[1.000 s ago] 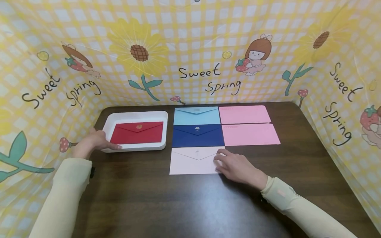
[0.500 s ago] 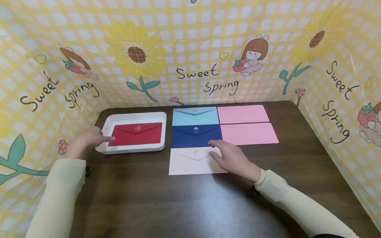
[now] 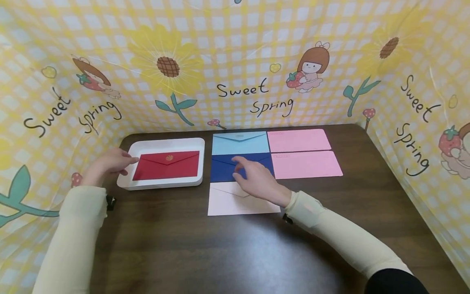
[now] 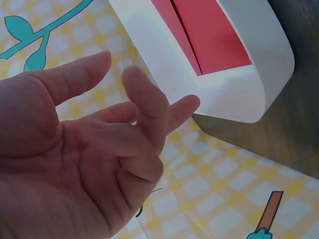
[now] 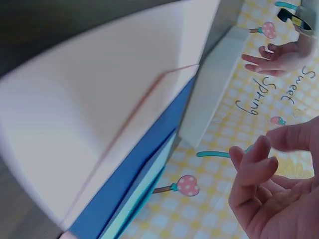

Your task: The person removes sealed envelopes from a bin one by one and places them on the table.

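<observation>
A red envelope [image 3: 167,168] with a gold emblem lies in a white tray [image 3: 165,185] at the left of the table. My left hand [image 3: 110,162] hovers at the tray's left end, holding nothing; in the left wrist view its fingers are loosely bent. Right of the tray, a light blue envelope [image 3: 240,145], a dark blue envelope [image 3: 219,170] and a pale pink envelope [image 3: 225,205] lie in a column. Over the lower two is my right hand [image 3: 258,179], with relaxed, empty fingers, partly hiding both. The right wrist view shows it raised above them.
Two pink cards or envelopes [image 3: 299,141] lie flat, one before the other, right of the blue envelopes. Yellow checked cloth [image 3: 235,53] walls in the back and sides of the dark wooden table [image 3: 183,245].
My right hand has left the pale pink envelope's right edge and moved left, over the dark blue one. The left hand has let go of the tray's front left corner and lifted.
</observation>
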{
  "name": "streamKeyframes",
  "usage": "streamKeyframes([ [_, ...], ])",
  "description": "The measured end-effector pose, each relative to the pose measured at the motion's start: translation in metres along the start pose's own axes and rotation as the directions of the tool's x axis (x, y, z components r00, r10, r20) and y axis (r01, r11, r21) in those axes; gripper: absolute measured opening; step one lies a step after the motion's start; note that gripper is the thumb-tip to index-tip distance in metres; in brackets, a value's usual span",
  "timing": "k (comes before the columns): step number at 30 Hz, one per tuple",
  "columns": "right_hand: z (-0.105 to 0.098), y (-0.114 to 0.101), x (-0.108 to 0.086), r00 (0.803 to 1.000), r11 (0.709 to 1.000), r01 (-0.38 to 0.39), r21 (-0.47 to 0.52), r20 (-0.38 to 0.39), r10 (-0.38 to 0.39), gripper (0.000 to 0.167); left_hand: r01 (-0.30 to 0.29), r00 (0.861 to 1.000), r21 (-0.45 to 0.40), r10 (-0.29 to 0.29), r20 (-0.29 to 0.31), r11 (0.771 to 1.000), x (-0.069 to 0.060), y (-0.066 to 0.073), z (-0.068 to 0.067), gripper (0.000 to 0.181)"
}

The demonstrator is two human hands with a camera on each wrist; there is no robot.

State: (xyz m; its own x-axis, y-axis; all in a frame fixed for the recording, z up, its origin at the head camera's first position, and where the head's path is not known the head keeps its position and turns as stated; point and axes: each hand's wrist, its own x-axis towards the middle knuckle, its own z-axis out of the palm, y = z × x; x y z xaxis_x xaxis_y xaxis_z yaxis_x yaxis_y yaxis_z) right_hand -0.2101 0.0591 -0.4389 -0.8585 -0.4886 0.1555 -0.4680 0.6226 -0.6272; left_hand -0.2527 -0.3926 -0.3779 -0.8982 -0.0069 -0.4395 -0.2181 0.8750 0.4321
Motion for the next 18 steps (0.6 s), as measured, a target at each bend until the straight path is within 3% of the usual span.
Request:
streamKeyframes([
  [8, 0.010, -0.027, 0.041, 0.994, 0.989, -0.037, 0.140, 0.108, 0.022, 0.054, -0.016, 0.998, -0.053, 0.020, 0.061, 0.998, 0.007, -0.002, 0.001, 0.064],
  [18, 0.020, -0.058, 0.088, 0.983, 0.980, -0.056, 0.191, 0.180, 0.021, 0.053, 0.033, 0.999, -0.080, -0.032, 0.023, 0.996, 0.012, -0.003, 0.004, 0.064],
])
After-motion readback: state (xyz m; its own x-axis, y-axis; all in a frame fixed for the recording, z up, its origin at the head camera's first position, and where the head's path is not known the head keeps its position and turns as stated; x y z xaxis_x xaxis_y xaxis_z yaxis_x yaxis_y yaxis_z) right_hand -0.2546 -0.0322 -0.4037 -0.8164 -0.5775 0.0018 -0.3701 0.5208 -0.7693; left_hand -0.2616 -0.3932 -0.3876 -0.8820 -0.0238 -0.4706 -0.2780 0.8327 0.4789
